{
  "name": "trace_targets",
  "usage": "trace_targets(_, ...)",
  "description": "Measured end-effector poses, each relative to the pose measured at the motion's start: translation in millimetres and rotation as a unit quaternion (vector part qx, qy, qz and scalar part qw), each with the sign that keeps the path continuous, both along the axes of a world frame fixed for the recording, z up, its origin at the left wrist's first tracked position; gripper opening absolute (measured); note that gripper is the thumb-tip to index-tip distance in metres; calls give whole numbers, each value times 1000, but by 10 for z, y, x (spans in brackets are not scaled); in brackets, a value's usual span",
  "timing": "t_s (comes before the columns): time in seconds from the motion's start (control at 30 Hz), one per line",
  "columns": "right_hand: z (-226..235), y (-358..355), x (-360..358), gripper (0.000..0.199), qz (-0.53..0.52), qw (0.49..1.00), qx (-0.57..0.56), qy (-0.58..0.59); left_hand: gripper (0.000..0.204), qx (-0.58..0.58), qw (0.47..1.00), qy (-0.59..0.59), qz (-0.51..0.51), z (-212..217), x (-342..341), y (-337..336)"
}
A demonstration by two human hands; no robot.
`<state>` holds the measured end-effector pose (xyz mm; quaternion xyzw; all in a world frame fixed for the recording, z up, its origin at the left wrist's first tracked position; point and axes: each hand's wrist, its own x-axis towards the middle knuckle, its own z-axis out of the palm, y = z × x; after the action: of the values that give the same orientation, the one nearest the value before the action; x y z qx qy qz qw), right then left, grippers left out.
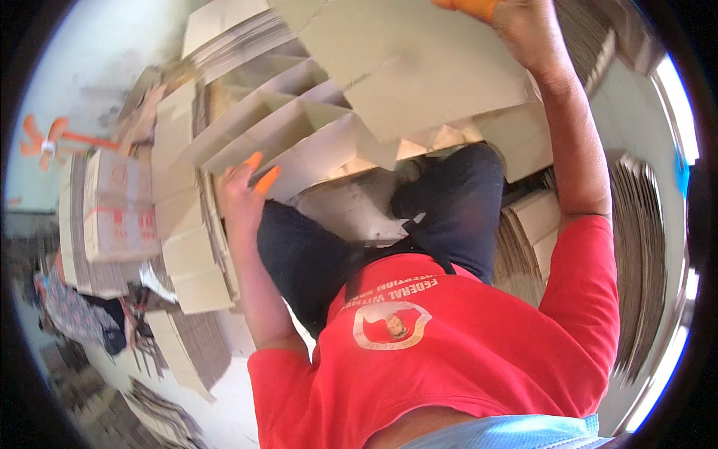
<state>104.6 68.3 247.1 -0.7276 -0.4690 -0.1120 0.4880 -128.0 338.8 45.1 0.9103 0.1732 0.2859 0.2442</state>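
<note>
My left hand (243,187) is at the left end of a set of interlocking cardboard dividers (307,138). Its thumb and a finger wear orange covers and are spread apart, with nothing seen between them. My right hand (516,26) reaches to the top edge of the picture, over a large flat cardboard sheet (434,67). Orange covers show on its fingers, but the frame cuts most of the hand off, so I cannot tell whether it grips the sheet. The divider strips stand on edge and fan out between my knees and the sheet.
Stacked flat cardboard (191,202) stands at my left, with a taped carton (120,206) beyond it. An orange-bladed fan (48,142) is at the far left. More cardboard stacks (636,262) lean along the right wall, and another pile (239,37) lies at the top.
</note>
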Motion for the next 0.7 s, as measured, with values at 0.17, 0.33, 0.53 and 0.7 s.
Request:
trace_targets(0.17,-119,687,-117,41,170,978,-77,92,21,-35,999,-11,-24,-68,-6,23)
trace_targets(0.33,-263,1126,-228,41,237,955,-99,147,13,-35,999,-26,-30,-102,-12,26)
trace_targets(0.53,-407,1333,-196,43,220,968,-116,35,12,-37,998,-28,-30,-98,22,25)
trace_targets(0.7,-328,1419,-323,41,247,950,-188,40,12,-33,997,-45,-44,-92,27,33)
